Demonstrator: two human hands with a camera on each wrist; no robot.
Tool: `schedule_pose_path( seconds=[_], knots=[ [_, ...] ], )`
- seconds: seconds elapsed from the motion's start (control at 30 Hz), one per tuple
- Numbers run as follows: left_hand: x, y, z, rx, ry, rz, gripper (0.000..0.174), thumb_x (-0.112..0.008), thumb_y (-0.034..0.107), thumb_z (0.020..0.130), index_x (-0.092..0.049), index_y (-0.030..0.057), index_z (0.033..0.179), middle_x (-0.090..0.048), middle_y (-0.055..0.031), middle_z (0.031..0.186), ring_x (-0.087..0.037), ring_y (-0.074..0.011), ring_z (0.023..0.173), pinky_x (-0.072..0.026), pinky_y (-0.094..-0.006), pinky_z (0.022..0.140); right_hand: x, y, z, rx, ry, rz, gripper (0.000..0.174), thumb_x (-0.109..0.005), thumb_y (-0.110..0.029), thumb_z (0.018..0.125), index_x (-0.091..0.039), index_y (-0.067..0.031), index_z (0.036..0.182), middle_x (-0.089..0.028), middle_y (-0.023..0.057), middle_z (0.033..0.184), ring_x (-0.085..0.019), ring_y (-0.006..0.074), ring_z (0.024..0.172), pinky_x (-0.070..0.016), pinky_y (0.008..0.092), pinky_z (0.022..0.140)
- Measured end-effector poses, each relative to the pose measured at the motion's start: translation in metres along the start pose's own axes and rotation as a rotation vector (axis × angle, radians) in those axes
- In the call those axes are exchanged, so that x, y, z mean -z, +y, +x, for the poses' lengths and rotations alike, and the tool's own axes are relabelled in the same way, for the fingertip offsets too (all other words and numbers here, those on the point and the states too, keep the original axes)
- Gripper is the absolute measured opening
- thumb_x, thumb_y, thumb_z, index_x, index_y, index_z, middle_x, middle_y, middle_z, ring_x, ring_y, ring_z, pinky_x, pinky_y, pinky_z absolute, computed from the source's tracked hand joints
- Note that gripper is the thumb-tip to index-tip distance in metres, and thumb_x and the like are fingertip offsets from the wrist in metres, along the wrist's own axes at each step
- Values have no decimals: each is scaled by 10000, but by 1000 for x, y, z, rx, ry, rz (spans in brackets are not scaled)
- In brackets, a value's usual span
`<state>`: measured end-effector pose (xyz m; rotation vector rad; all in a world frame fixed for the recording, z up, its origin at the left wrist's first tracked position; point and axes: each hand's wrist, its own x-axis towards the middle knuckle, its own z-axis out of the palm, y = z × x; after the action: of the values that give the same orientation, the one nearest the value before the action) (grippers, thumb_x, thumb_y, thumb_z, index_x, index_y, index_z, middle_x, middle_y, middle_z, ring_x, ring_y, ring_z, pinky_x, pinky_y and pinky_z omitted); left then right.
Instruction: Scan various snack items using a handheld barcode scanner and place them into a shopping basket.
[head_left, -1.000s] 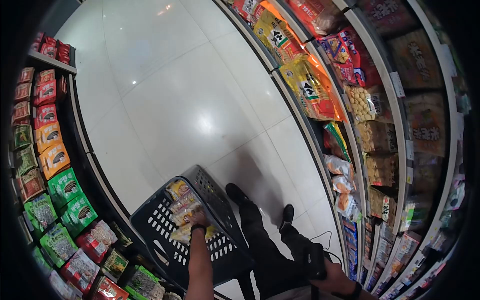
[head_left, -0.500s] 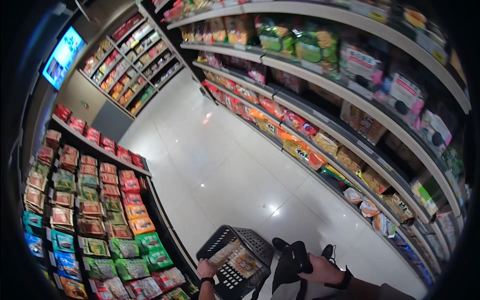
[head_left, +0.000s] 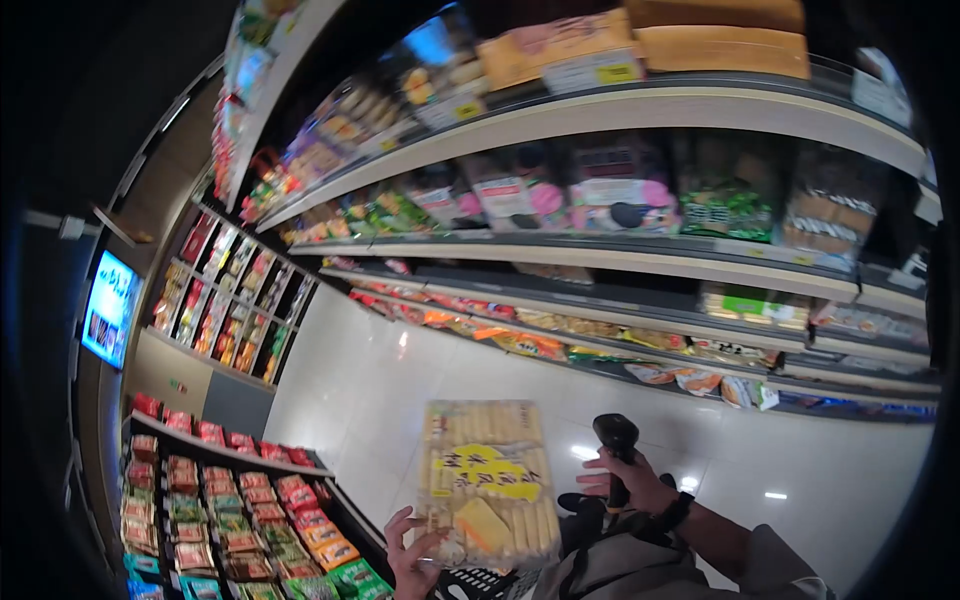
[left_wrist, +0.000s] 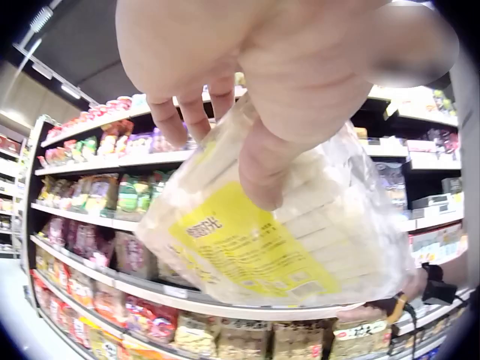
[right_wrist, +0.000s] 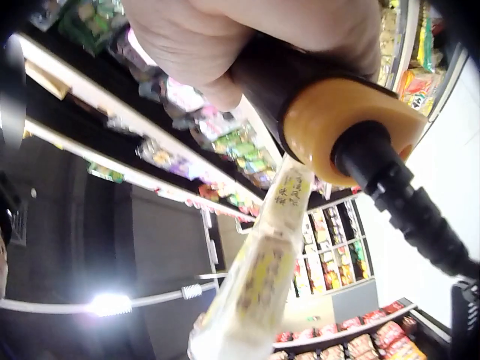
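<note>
A flat clear bag of pale stick-shaped snacks with yellow label print [head_left: 485, 480] is held up in front of the body. My left hand [head_left: 412, 560] grips its lower left corner in the head view; in the left wrist view the thumb [left_wrist: 264, 169] presses on its face. My right hand [head_left: 645, 485] holds a black handheld barcode scanner [head_left: 615, 435], apart from the bag to its right. The right wrist view shows the scanner's orange handle end [right_wrist: 345, 120] and cable, with the bag's narrow side [right_wrist: 262, 277] beyond. Partly hidden under the bag is the dark shopping basket [head_left: 480, 582].
Long shelves [head_left: 560, 255] of packaged snacks run along the far side. Sloped racks of small packets [head_left: 240, 520] stand at the lower left. A lit screen [head_left: 112, 310] hangs on the left wall. Shiny tiled floor [head_left: 340, 380] lies between.
My left hand has lifted the bag up out of the basket. The view has swung up toward the shelves. My right hand keeps hold of the scanner.
</note>
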<state>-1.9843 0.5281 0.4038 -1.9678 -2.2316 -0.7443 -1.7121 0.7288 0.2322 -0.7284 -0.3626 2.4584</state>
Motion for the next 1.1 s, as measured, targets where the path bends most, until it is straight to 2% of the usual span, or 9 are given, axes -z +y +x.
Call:
schedule_pose_path(
  seconds=[0.17,0.47,0.53,0.67,0.87,0.97,1.0,1.07,1.1],
  knots=[
    [-44,28,56,-233,-270,-198,346,-827,160,583,-753,129,920,-514,-107,1130,-483,-369,1208,-418,-473,989,45,-7,0,296,213,96,386,-664,-251,906,-421,-167,1195,-540,57,1055,-628,234,910,-559,419,725],
    [-104,18,123,-342,-182,-550,548,-711,-78,658,-627,53,1183,-486,-156,1233,-554,-310,1148,-473,-391,973,59,-6,-1,635,320,-40,428,-685,-42,841,-484,-87,1216,-564,47,1080,-597,165,967,-515,325,820],
    [-113,22,132,174,-78,-926,614,-686,-54,740,-475,12,1312,-507,-177,1239,-567,-285,1126,-491,-369,938,28,-34,-24,611,327,208,379,-667,10,829,-521,-78,1167,-605,29,1036,-605,154,954,-492,309,840],
    [-159,-60,131,398,-394,-1596,573,-550,327,965,-359,-17,1381,-539,-190,1249,-574,-292,1108,-501,-388,912,-2,-66,-31,860,439,77,361,-659,56,812,-520,-70,1120,-631,32,1002,-618,135,883,-508,294,766],
    [-191,-70,132,450,-678,-1305,737,-398,582,950,-403,-36,1354,-510,-228,1282,-600,-336,1083,-523,-458,879,-36,-57,-39,955,493,-335,483,-700,82,771,-477,-10,1190,-620,63,1047,-606,139,927,-510,308,837],
    [-218,-78,142,743,-1036,-1188,901,-306,708,902,-362,-50,1386,-509,-238,1285,-562,-319,1142,-480,-427,949,-82,-42,-55,962,611,-1096,382,-755,-99,767,-577,-18,1095,-611,93,1134,-594,180,1020,-495,303,838],
    [-224,-92,138,729,-1066,-1210,901,-306,708,902,-362,-50,1386,-509,-238,1285,-562,-319,1142,-480,-427,949,-93,-36,-59,847,597,-1425,318,-737,-142,780,-593,-20,1036,-615,111,1131,-590,203,1060,-492,304,841],
    [-245,-133,121,659,-1445,-1986,727,-387,607,940,-396,29,1381,-515,-245,1294,-617,-385,1014,-528,-530,849,-78,-27,-59,812,75,-1289,299,-671,-161,789,-582,-19,1036,-592,153,1174,-562,277,1122,-495,352,871],
    [-287,-183,83,601,-1049,-1481,769,-274,645,946,-420,22,1373,-508,-252,1308,-559,-430,1119,-465,-550,942,-96,-38,-56,878,-42,-1312,349,-682,-181,816,-575,1,1095,-594,156,1162,-583,290,1089,-494,376,888]
  ],
)
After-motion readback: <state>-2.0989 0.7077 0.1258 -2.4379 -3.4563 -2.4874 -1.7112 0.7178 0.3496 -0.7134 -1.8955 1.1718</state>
